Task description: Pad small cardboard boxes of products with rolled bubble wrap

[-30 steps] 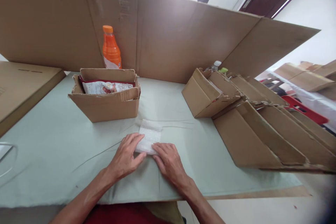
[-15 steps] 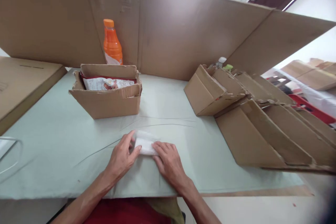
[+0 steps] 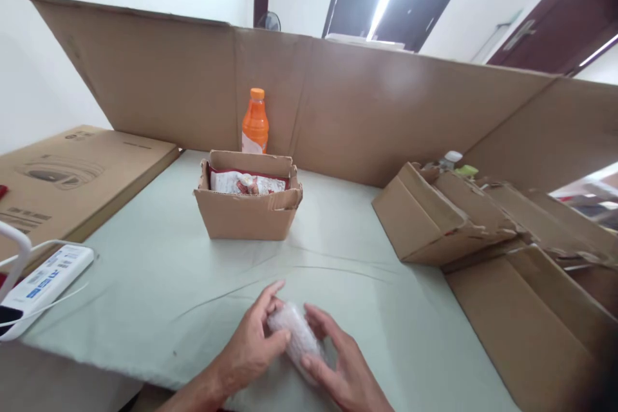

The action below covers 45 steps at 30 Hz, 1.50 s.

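Note:
A small bundle rolled in white bubble wrap point(image 3: 294, 335) sits between both hands near the table's front edge. My left hand point(image 3: 253, 344) curls round its left side, thumb on top. My right hand point(image 3: 345, 373) presses its fingers against the right and lower side. Beyond them stands a small open cardboard box point(image 3: 248, 209) with a red-and-white packet point(image 3: 244, 181) inside. An orange bottle point(image 3: 255, 122) stands behind the box against the cardboard wall.
Pale green cloth point(image 3: 159, 257) covers the table. A tall cardboard screen point(image 3: 367, 109) rings the back. Flattened and folded cartons point(image 3: 487, 232) pile up at the right. A large flat carton point(image 3: 72, 174) lies left, with a white power strip point(image 3: 46, 280) beside it.
The flat bubble wrap sheet has been rolled into a tight bundle, now held in both hands. The camera has tilted up and turned, so the box and bottle sit farther right.

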### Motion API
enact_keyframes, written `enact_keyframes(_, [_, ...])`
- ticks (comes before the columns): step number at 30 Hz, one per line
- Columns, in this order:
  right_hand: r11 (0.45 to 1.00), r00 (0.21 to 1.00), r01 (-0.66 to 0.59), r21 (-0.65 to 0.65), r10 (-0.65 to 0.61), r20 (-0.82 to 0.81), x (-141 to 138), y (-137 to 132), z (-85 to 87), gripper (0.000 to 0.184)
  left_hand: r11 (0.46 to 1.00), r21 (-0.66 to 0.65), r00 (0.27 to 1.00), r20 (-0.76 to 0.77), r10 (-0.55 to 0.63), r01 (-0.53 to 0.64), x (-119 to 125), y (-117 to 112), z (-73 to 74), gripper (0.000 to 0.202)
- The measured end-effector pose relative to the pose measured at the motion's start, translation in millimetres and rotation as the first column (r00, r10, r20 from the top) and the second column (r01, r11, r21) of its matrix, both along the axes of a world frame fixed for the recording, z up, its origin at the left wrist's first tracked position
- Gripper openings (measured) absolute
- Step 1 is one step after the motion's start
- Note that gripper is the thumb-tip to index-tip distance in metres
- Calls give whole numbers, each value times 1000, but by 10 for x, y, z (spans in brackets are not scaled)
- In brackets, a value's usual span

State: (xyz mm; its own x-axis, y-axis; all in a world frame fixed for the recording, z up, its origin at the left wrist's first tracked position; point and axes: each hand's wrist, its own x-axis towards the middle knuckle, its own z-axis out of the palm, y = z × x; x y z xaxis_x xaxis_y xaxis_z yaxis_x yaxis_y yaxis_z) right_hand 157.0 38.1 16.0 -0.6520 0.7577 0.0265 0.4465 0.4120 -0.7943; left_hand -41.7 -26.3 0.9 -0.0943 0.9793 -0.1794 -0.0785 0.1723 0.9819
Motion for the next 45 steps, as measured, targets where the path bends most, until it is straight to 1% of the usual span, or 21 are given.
enact_keyframes(3, [999,998,-51,1,51,49,-55,100,52,27,995,70,979,-197,-49,64,-156,74,96,71])
enact_keyframes(6, [975,1000,1,223,-4,12,-106,323,300,20,978,201,935,-336,112,-45,-520,277,198,60])
enact_keyframes(9, [848,991,104,520,-43,-129,-269,640,810,15,941,255,875,-373,308,-223,-920,549,166,46])
enact_keyframes(12, [684,972,198,702,-47,-228,-689,997,1403,11,910,259,835,-374,404,-324,-1125,741,-7,35])
enact_keyframes(14, [616,982,151,773,-7,-187,-1113,1263,1689,9,902,269,824,-378,421,-338,-1135,785,-142,33])
enact_keyframes(16, [603,999,-38,797,22,31,-1590,1532,1824,10,899,285,818,-386,426,-333,-1097,782,-251,39])
enact_keyframes(18, [645,915,-327,691,32,403,-2041,1754,1821,14,897,300,813,-395,427,-325,-1062,767,-324,44])
enact_keyframes(19, [673,818,-454,584,55,572,-2231,1835,1785,15,896,303,812,-397,428,-324,-1054,762,-351,44])
enact_keyframes(21, [698,621,-617,362,150,770,-2516,1935,1683,13,897,307,806,-410,426,-318,-1053,759,-400,44])
enact_keyframes(23, [687,521,-688,233,245,817,-2674,1978,1586,11,893,326,789,-435,434,-311,-1059,762,-452,44])
enact_keyframes(27, [675,479,-724,145,339,810,-2734,2029,1516,16,877,379,748,-480,459,-296,-1041,785,-528,44])
enact_keyframes(30, [684,553,-714,148,422,719,-2577,2081,1623,35,858,412,733,-472,489,-307,-1041,795,-458,39])
enact_keyframes(32, [727,714,-634,262,421,559,-2314,2110,1756,41,820,461,719,-434,543,-340,-1089,754,-327,30])
enact_keyframes(34, [805,901,-410,428,284,329,-1916,2118,1872,33,746,523,674,-375,636,-412,-1186,650,-164,23])
enact_keyframes(35, [833,962,-257,489,174,210,-1687,2109,1895,28,692,548,629,-343,698,-470,-1248,578,-87,20])
enact_keyframes(37, [851,999,36,524,-45,6,-1249,2060,1820,26,564,556,492,-291,820,-611,-1383,429,25,16])
enact_keyframes(39, [879,987,162,449,-146,-69,-953,1965,1563,27,478,514,392,-274,878,-713,-1505,330,70,23])
enact_keyframes(40, [909,989,151,388,-139,-58,-891,1902,1381,27,479,485,391,-277,878,-732,-1556,316,77,30])
enact_keyframes(41, [946,996,93,310,-92,-16,-890,1831,1186,28,511,450,426,-283,859,-732,-1599,329,81,37])
enact_keyframes(43, [982,999,-14,187,8,33,-1043,1691,827,36,622,359,550,-291,783,-696,-1669,428,112,47])
enact_keyframes(45, [990,1000,-15,140,13,15,-1287,1579,610,38,686,283,637,-256,727,-670,-1711,583,192,50])
